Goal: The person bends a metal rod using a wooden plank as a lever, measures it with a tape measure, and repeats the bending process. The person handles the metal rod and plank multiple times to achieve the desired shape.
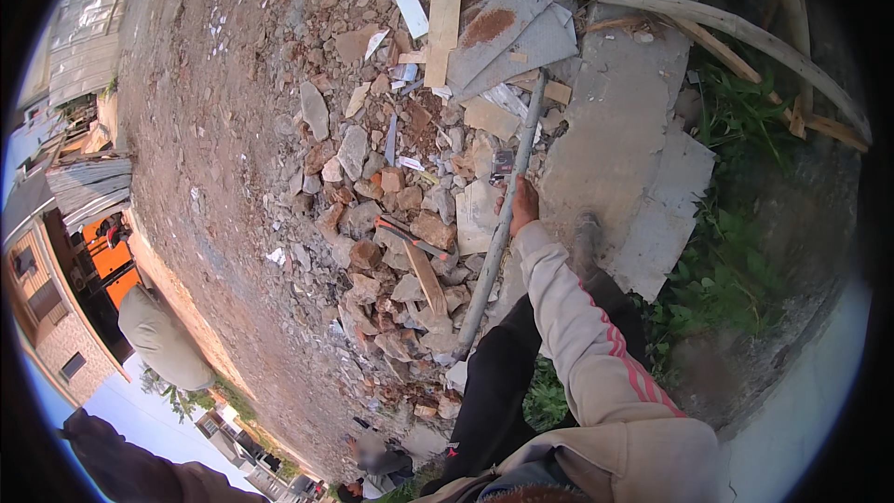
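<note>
My right hand (523,204), in a beige sleeve with pink stripes, is closed round a long grey pipe (494,265). The pipe slants across the edge of a rubble heap (372,214), one end by my dark-trousered leg (498,382), the other near some flat grey sheets (517,33). Beside the pipe, on the stones, lie an orange-and-black tool (414,237) and a short wooden plank (426,278). At the lower left, close up, is a dark blurred shape that looks like my raised left hand (116,461); its fingers cannot be made out.
A concrete slab (605,121) runs beside my shoe (586,237), with green weeds (736,251) along it. Long wooden poles (708,17) cross the slab's far end. People (380,466) are at the bottom edge. Buildings (65,317) and an orange object (110,261) stand at the left.
</note>
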### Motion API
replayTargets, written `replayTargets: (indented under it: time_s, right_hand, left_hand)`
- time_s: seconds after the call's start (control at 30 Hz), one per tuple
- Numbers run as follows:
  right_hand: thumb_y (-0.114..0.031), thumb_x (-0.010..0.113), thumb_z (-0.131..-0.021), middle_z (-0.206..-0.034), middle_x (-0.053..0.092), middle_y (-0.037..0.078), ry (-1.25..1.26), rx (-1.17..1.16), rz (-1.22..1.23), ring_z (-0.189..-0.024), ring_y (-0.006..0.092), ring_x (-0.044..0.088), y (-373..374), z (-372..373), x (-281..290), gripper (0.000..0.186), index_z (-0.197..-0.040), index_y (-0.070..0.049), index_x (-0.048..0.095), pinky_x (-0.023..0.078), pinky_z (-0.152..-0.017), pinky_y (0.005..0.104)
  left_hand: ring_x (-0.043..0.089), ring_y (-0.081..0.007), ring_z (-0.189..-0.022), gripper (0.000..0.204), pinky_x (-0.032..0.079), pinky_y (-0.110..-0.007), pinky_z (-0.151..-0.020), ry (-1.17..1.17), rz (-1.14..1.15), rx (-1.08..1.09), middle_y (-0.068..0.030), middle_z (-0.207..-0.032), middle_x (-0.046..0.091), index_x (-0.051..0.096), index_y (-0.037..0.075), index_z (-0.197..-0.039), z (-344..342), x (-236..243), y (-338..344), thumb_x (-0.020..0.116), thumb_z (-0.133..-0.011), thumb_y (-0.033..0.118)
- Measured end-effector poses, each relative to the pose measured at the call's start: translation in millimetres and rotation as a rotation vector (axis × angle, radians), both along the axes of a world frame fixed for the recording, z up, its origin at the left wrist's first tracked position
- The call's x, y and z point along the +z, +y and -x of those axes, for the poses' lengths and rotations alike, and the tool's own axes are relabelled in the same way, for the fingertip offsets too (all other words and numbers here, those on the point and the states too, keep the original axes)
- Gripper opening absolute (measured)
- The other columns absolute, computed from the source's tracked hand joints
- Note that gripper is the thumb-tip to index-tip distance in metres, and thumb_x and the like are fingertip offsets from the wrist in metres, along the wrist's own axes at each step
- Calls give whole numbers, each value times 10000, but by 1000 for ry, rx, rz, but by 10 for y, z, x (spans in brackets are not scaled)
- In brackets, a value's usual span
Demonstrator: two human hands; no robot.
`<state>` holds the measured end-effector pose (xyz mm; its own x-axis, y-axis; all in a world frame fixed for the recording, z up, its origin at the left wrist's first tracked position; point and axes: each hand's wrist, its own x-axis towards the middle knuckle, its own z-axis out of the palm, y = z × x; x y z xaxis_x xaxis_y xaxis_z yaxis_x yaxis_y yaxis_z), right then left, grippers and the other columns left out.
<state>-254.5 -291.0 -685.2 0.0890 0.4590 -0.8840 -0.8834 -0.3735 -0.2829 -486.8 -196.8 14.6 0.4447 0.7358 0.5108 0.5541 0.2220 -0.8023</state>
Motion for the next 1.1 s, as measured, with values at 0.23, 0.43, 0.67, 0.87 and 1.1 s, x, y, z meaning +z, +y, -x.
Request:
replayTargets:
  time_s: [0.23, 0.43, 0.67, 0.87, 1.1]
  right_hand:
    - [-329, 707, -940, -679, 545, 66, -137, 485, 57, -478, 188, 550, 85, -1811, 1710, 323, -1031, -58, 557, 482, -427, 355]
    - [-192, 643, -977, -748, 530, 33, -432, 716, -168, -483, 116, 522, -1434, -2603, 4115, 180, -1051, -54, 552, 427, -406, 294]
    - [-247, 623, -995, -691, 545, 5, -890, 700, -141, -558, 101, 541, -2538, -2388, 6333, 271, -1116, -6, 599, 462, -523, 281]
    - [-272, 561, -1037, -685, 550, 25, -1063, 534, -202, -504, 95, 507, -2306, -2047, 7095, 278, -1096, 0, 563, 416, -464, 269]
    - [-317, 491, -1070, -662, 524, 9, -976, 524, -263, -478, 88, 503, -1664, -2367, 7292, 268, -999, -61, 529, 397, -437, 259]
  left_hand:
    - [553, -227, -780, 170, 427, -355, -675, -1009, 617, -403, -129, -843, 640, 662, -88, -921, -490, -132, 69, 548, -967, 28]
    - [548, -243, -624, 37, 435, -338, -580, -1239, 731, -476, -139, -755, 594, 662, -26, -898, -639, -6, 11, 679, -916, 2]
    - [597, -353, -634, 87, 452, -427, -563, -1293, 695, -529, -156, -761, 600, 684, 41, -897, -655, 127, -8, 724, -889, 119]
    - [624, -378, -670, 111, 467, -448, -587, -1339, 736, -493, -161, -784, 626, 675, 47, -845, -609, 165, 72, 720, -881, 141]
    - [605, -389, -668, 137, 468, -476, -600, -1301, 684, -507, -165, -806, 637, 692, 53, -864, -556, 70, 59, 721, -884, 186]
